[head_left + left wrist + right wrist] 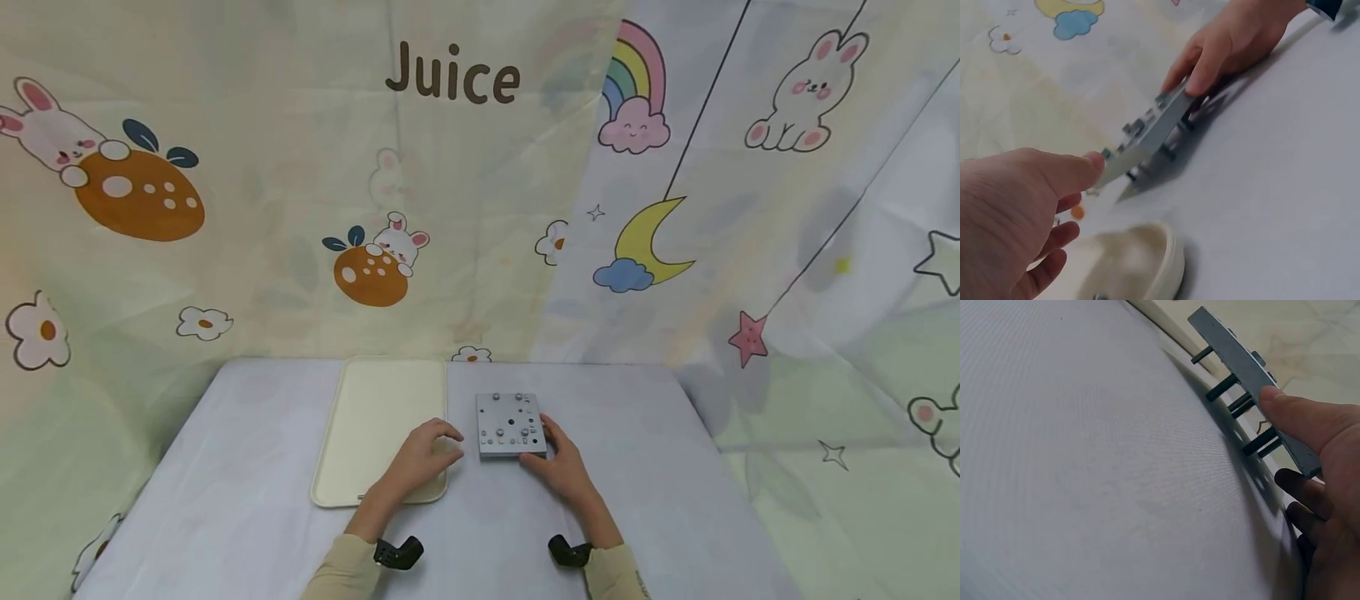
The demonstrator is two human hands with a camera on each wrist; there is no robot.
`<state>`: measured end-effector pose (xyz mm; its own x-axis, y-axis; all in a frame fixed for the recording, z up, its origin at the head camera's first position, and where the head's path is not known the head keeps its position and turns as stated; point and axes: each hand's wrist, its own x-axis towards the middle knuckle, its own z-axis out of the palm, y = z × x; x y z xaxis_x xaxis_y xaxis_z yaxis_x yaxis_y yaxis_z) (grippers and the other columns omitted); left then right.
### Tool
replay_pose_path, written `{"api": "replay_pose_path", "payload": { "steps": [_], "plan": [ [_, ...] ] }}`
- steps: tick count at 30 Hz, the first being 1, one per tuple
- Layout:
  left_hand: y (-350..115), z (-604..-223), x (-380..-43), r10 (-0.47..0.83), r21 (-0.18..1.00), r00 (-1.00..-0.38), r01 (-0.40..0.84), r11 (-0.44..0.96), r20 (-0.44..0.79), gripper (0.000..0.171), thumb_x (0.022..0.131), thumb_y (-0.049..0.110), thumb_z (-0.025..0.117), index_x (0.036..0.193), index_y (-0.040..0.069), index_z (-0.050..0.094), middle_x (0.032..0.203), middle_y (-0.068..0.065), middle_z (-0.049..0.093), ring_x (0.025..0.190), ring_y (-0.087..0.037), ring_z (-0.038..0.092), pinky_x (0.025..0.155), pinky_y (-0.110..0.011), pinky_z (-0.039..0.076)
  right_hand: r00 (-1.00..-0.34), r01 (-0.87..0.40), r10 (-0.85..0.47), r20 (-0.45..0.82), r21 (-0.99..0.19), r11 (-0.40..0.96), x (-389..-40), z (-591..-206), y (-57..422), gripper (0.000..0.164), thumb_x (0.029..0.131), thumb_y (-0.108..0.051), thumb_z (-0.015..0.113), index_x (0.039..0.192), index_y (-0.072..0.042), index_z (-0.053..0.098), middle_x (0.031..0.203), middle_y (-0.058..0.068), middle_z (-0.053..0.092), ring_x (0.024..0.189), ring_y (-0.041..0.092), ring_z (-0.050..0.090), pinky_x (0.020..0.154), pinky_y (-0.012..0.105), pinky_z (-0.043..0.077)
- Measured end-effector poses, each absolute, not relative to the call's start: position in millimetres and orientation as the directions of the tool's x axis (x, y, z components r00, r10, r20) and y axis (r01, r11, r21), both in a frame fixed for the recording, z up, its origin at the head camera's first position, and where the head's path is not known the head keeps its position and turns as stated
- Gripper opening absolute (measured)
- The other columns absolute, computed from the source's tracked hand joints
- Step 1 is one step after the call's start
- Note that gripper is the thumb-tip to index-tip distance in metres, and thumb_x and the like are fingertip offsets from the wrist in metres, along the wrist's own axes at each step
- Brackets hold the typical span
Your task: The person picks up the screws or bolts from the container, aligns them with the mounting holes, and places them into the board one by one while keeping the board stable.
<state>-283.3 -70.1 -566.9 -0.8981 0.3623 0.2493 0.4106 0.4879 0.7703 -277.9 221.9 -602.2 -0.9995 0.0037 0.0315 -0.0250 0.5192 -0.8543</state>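
A grey metal plate [510, 427], with several bolt heads and small holes on its top face, is held above the white tabletop. Threaded screws [1259, 441] stick out from its underside in the right wrist view. My right hand [562, 471] grips the plate at its right edge, the thumb at the near side. To the left of the plate, my left hand [426, 454] hovers over the tray's right edge with fingers loosely bent and nothing between them. A small gap separates its fingertips from the plate in the head view.
A cream tray [386, 392] lies left of the plate, partly behind my left forearm. One small metal piece [361, 497] sits at the tray's near edge. Behind the white table [622, 433] hangs a printed cloth [285, 275] with cartoon rabbits.
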Motion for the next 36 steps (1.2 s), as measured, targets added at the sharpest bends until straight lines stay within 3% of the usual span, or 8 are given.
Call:
{"api": "replay_pose_path", "payload": {
  "steps": [11, 16, 23, 29, 36],
  "plan": [
    [-143, -586, -248, 0.224, 0.674, -0.942, 0.336, 0.657, 0.252, 0.022, 0.077, 0.019, 0.083, 0.096, 0.022, 0.071, 0.102, 0.016, 0.060, 0.101, -0.012, 0.058, 0.086, -0.037, 0.049, -1.000, -0.015, -0.009, 0.011, -0.847, 0.532, -277, -602, 225, 0.095, 0.074, -0.045, 0.082, 0.152, -0.023, 0.032, 0.141, 0.010, 0.050, 0.141, 0.028, 0.028, 0.114, 0.050, 0.016],
    [-162, -593, -241, 0.191, 0.632, -0.940, 0.333, 0.700, 0.283, 0.024, 0.076, 0.018, 0.084, 0.095, 0.023, 0.071, 0.102, 0.014, 0.061, 0.102, -0.016, 0.058, 0.086, -0.040, 0.049, -1.000, -0.008, -0.002, 0.008, -0.844, 0.536, -276, -599, 226, 0.093, 0.076, -0.043, 0.082, 0.152, -0.023, 0.031, 0.142, 0.010, 0.049, 0.141, 0.027, 0.028, 0.114, 0.049, 0.016],
    [-164, -592, -238, 0.177, 0.586, -0.932, 0.338, 0.737, 0.315, 0.025, 0.071, 0.025, 0.088, 0.091, 0.022, 0.073, 0.101, 0.011, 0.063, 0.099, -0.019, 0.058, 0.084, -0.040, 0.048, -1.000, -0.013, -0.020, 0.003, -0.854, 0.520, -277, -599, 225, 0.095, 0.076, -0.044, 0.082, 0.153, -0.021, 0.029, 0.143, 0.011, 0.047, 0.142, 0.028, 0.026, 0.114, 0.050, 0.015],
    [-154, -594, -238, 0.115, 0.508, -0.915, 0.316, 0.801, 0.387, 0.030, 0.067, 0.037, 0.088, 0.086, 0.018, 0.075, 0.095, 0.007, 0.065, 0.092, -0.023, 0.059, 0.074, -0.042, 0.048, -1.000, -0.021, -0.013, 0.017, -0.856, 0.516, -277, -601, 224, 0.094, 0.075, -0.044, 0.082, 0.152, -0.022, 0.032, 0.142, 0.010, 0.049, 0.141, 0.029, 0.029, 0.114, 0.051, 0.016],
    [-148, -593, -243, 0.042, 0.496, -0.923, 0.243, 0.833, 0.381, 0.013, 0.073, 0.023, 0.085, 0.081, 0.017, 0.076, 0.091, 0.002, 0.066, 0.088, -0.026, 0.059, 0.072, -0.043, 0.048, -1.000, -0.023, -0.010, 0.021, -0.857, 0.515, -282, -601, 226, 0.097, 0.073, -0.048, 0.082, 0.151, -0.023, 0.033, 0.141, 0.010, 0.050, 0.140, 0.031, 0.029, 0.113, 0.053, 0.017]
  ]
}}
